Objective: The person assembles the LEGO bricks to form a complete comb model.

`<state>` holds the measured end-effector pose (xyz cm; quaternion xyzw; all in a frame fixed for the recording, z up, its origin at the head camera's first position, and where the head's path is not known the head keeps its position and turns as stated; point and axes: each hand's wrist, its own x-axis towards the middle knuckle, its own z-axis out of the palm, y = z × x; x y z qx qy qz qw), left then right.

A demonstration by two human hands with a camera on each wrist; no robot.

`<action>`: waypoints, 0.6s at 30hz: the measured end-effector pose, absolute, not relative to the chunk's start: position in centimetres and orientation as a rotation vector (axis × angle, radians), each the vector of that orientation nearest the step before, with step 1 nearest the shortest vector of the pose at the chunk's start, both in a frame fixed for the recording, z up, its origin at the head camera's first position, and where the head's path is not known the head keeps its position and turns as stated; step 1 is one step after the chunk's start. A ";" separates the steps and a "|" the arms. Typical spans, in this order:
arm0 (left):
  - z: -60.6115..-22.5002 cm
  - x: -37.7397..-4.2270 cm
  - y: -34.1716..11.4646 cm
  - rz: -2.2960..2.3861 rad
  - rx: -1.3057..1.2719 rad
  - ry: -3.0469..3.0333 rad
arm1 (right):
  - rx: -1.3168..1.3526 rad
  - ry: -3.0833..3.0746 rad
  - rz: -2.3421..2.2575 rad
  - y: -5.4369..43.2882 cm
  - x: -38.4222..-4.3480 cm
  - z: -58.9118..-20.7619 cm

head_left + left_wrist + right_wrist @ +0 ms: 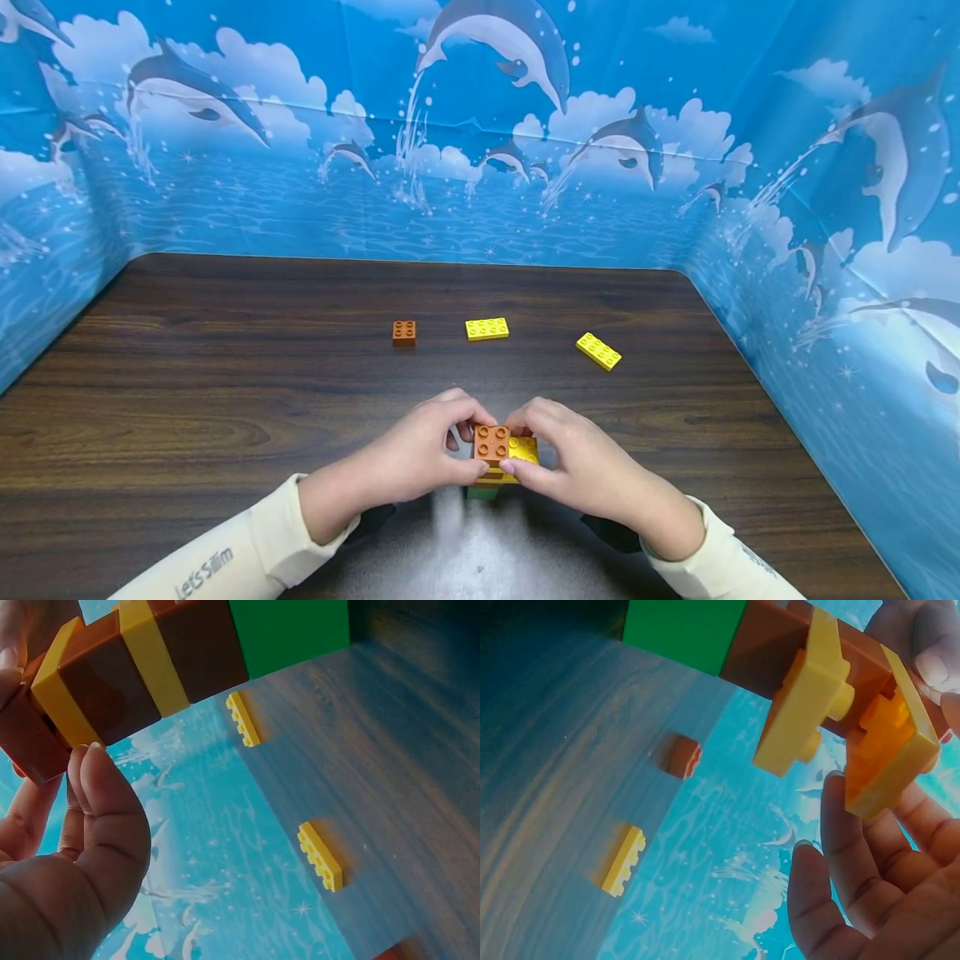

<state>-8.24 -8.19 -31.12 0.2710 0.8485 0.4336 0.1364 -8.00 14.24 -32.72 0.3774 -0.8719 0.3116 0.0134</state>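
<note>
A tower of toy building bricks stands in front of me, with a green brick (482, 493) at its base. Above the green, brown bricks alternate with yellow ones; both yellow bricks jut out to the right. My left hand (435, 442) pinches the top brown brick (492, 444) between thumb and fingers. In the left wrist view that brown brick (34, 739) sits slightly askew, a dark gap showing beside the yellow. My right hand (581, 462) grips around the upper yellow brick (900, 761), its thumb in front and fingers behind. The lower yellow brick (799, 705) is untouched.
Farther back on the dark wooden table (225, 358) lie a loose brown brick (404, 333), a flat yellow brick (487, 329) and another flat yellow brick (598, 351) set at an angle. A blue dolphin-print sheet (480, 208) rises along the back and sides.
</note>
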 end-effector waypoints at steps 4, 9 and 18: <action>-31.3 -8.2 -8.3 1.289 0.774 2.450 | 1.155 -2.719 1.018 14.2 -8.0 -32.9; -31.5 -8.1 -8.3 1.310 0.766 2.442 | 1.166 -2.693 1.054 14.1 -8.0 -33.0; -31.7 -8.0 -8.3 1.320 0.749 2.444 | 1.179 -2.690 1.094 14.1 -8.0 -33.0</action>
